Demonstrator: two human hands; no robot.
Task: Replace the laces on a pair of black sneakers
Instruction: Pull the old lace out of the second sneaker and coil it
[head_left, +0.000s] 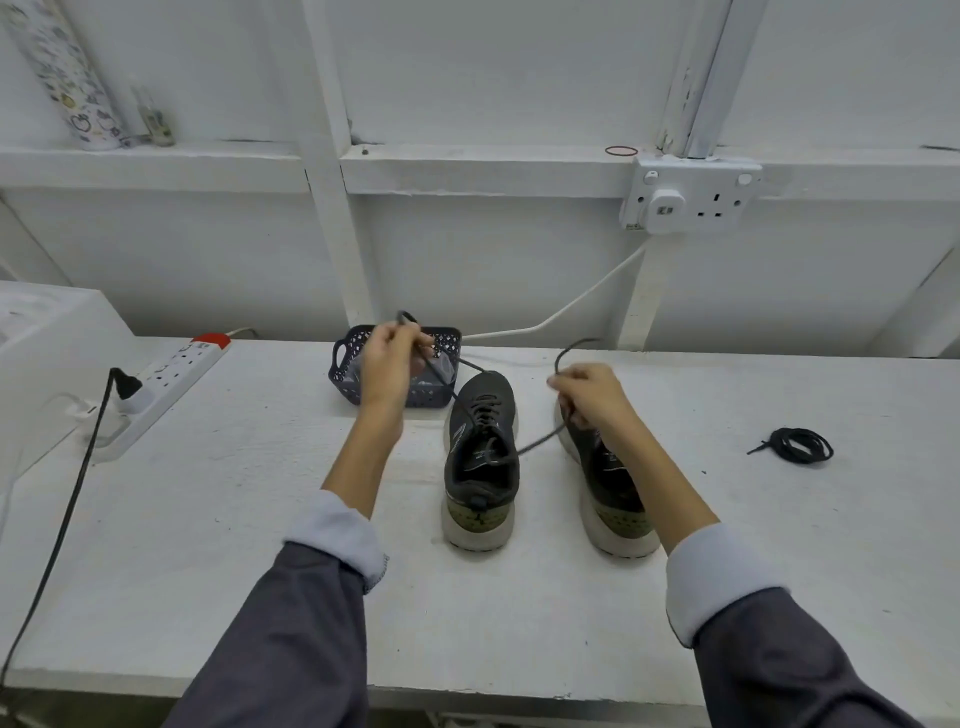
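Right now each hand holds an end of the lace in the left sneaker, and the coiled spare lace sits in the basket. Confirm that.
Wrong on one point: the coiled spare lace lies on the table, off to the right, not in the basket, as the head view shows. The left hand and right hand do each hold an end of the lace in the left sneaker.

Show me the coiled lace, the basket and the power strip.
coiled lace (802, 446): head view, middle of the bundle
basket (428, 398): head view, front wall
power strip (171, 376): head view, white top face
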